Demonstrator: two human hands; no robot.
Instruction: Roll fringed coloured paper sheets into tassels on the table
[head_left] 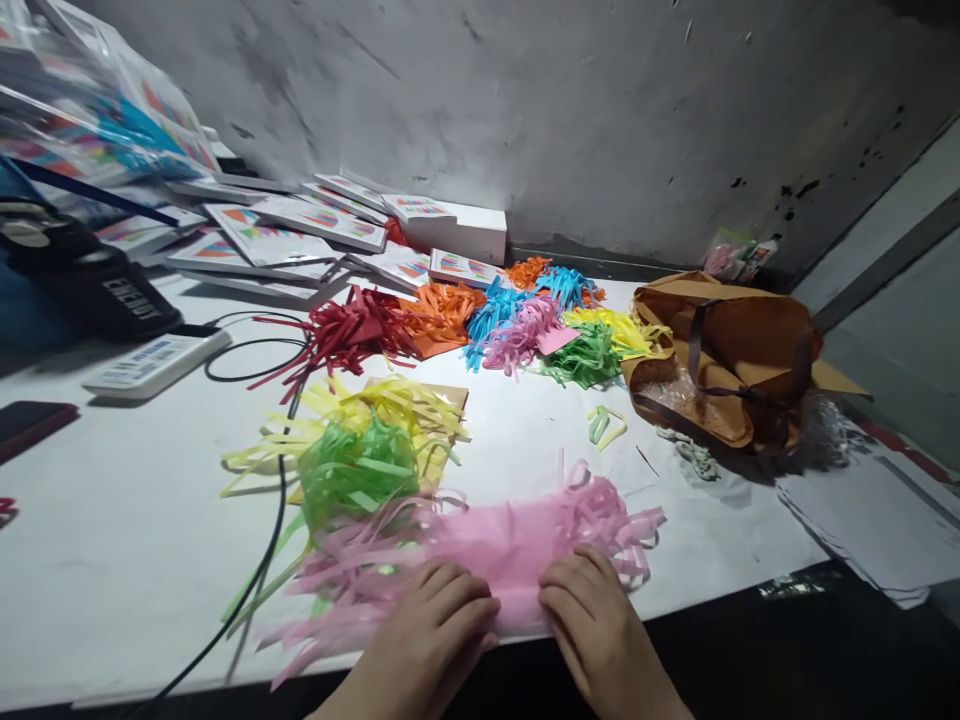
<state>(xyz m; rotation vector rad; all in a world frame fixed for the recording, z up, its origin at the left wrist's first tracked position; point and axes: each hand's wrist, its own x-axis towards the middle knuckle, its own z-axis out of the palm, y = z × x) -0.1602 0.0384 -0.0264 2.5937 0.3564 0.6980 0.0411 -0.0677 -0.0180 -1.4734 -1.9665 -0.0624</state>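
Pink fringed tissue paper (502, 530) lies across the front edge of the table, cut into strips at both ends with a solid band in the middle. My left hand (439, 620) has its fingers curled over the near edge of that band, on its left side. To the right, my right hand (589, 620) grips the same edge with bent fingers; the thumbs are mostly hidden. Green fringed tissue paper (360, 465) sits bunched just behind the pink strips on the left. Under and behind it spreads yellow fringed tissue paper (420, 410).
A row of tassel bunches, including a red one (360, 325) and a blue one (495, 315), runs behind. Flat boxes (277, 225) pile up by the wall. A black cable (281, 500) crosses the left side. A brown bag (750, 350) and white papers (877, 510) are at right.
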